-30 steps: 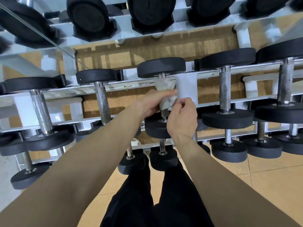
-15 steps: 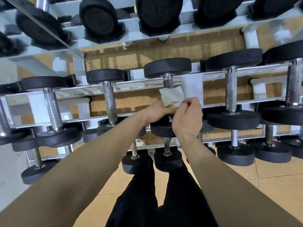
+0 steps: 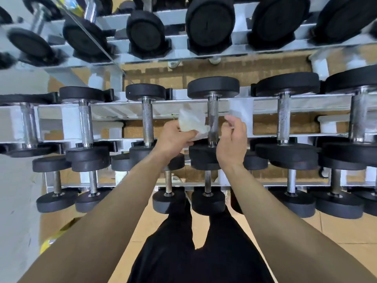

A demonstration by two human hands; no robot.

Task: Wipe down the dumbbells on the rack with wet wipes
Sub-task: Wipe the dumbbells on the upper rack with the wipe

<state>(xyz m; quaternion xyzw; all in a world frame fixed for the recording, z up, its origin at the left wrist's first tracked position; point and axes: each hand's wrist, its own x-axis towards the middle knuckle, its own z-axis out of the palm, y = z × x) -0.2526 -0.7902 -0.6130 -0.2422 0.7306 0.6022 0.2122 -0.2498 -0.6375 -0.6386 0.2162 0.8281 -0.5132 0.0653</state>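
Observation:
A white three-tier rack (image 3: pixel 302 105) holds black dumbbells with knurled steel handles. My left hand (image 3: pixel 175 137) grips a crumpled white wet wipe (image 3: pixel 191 122) just left of the handle of the middle-tier dumbbell (image 3: pixel 213 117) in front of me. The wipe's right edge lies against that handle. My right hand (image 3: pixel 232 139) hovers just right of the same handle, fingers loosely curled, holding nothing. Another dumbbell (image 3: pixel 147 119) sits one place to the left.
More dumbbells fill the top tier (image 3: pixel 210 23), the bottom tier (image 3: pixel 208 199) and both sides of the middle tier. A mirror edge (image 3: pixel 91 31) runs diagonally at upper left. My black-trousered legs (image 3: pixel 195 248) stand on tan floor tiles below.
My left hand has pulled the wipe off the handle to its left side. My right hand has let go of the wipe and moved right of the handle. The view shifted left.

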